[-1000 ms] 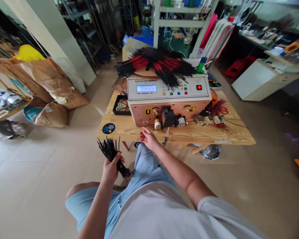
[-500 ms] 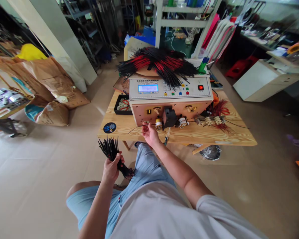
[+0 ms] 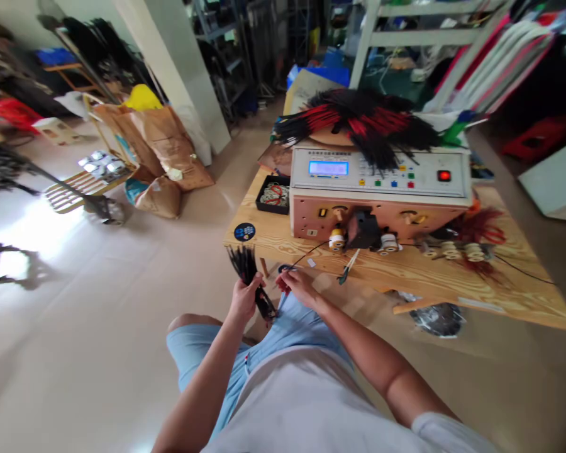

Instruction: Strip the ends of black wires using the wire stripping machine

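My left hand (image 3: 245,299) is wrapped round a bundle of cut black wires (image 3: 243,260), held upright and slightly tilted above my lap. The fingers of my right hand (image 3: 300,287) are closed on the end of a single black wire (image 3: 310,253). That wire curves back to the guide rollers at the front of a wire stripping machine (image 3: 306,218). The machine has a lit blue display (image 3: 328,168) and a glowing red switch (image 3: 444,176). On its top lies a heap of black and red wires (image 3: 353,123).
The machine stands on a wooden table (image 3: 514,289). A black tray (image 3: 264,204) of light-coloured and red pieces sits at its left, near a round black disc (image 3: 244,231). Pliers (image 3: 343,275) lie at the front edge. Brown sacks (image 3: 170,151) stand on the floor at left.
My right hand has drawn back from the machine toward my lap, with the black wire in its fingers. My left hand still grips the bundle. The view has turned left.
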The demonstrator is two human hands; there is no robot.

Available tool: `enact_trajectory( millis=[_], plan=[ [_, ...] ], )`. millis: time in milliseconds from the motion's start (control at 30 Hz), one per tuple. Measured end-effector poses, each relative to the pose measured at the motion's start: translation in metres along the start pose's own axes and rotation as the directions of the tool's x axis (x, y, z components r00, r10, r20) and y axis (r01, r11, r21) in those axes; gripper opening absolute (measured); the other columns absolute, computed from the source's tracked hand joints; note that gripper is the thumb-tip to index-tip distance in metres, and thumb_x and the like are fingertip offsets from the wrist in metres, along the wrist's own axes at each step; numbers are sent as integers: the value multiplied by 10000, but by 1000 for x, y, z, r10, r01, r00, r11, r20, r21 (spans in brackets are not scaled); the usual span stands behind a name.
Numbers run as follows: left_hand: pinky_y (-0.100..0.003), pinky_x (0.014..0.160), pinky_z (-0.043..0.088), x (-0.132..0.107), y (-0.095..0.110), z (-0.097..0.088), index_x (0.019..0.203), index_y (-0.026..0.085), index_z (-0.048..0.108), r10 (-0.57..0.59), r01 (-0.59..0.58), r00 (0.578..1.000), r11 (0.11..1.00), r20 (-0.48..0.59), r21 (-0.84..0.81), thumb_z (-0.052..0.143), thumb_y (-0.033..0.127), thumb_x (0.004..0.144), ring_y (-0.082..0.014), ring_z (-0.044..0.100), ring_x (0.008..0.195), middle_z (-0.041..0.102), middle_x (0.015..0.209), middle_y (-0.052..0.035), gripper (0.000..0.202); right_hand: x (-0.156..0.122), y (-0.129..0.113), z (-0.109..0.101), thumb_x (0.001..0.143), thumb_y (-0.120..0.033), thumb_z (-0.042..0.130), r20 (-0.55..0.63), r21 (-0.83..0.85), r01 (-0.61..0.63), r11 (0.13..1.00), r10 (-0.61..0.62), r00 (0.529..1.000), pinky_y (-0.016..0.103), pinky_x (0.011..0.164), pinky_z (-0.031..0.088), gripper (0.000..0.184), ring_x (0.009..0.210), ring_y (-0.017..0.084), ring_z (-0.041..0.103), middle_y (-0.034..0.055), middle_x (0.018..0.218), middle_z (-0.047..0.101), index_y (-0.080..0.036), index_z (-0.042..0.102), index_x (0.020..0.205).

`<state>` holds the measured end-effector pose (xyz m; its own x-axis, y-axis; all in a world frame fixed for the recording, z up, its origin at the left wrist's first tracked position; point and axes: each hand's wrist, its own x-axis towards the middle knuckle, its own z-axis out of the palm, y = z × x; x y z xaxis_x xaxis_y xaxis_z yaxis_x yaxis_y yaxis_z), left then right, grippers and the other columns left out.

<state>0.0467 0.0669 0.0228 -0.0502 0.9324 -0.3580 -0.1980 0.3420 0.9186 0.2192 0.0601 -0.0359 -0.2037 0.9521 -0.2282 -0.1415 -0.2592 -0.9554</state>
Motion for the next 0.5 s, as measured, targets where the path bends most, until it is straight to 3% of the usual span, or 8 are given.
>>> enact_trajectory(
  millis=[67,167,333,500],
  plan=[
    [-226,433,353,0,-2,1,720,152,644,6,-7,1000,1000,25,26,845,550,663,-76,452,458,585,610,14,450,-15,4,5,961,-561,456,140,-234,48,971,-15,990,273,546,390,447,586,158,527,16,651,595,-203,662,788],
    [-232,438,358,-2,-7,1,773,133,693,9,-16,995,997,95,75,793,577,727,-87,480,485,646,686,-38,457,-33,3,14,965,-382,475,275,-427,127,895,-5,961,289,592,367,353,605,161,517,12,631,579,-213,617,689],
    [-232,463,366,-8,-18,-1,820,130,713,-38,33,976,999,214,24,769,579,766,-136,587,604,722,814,-120,456,-48,-2,26,966,-250,441,358,-544,122,830,98,929,292,616,364,325,613,154,538,14,656,607,-212,610,690],
    [-227,463,352,-11,-21,-6,758,143,677,-23,26,970,1000,240,-10,800,526,761,-123,562,559,671,682,-76,402,-45,5,16,943,-279,517,416,-513,80,854,166,894,275,572,364,293,577,143,534,9,620,609,-207,620,679]
  ],
)
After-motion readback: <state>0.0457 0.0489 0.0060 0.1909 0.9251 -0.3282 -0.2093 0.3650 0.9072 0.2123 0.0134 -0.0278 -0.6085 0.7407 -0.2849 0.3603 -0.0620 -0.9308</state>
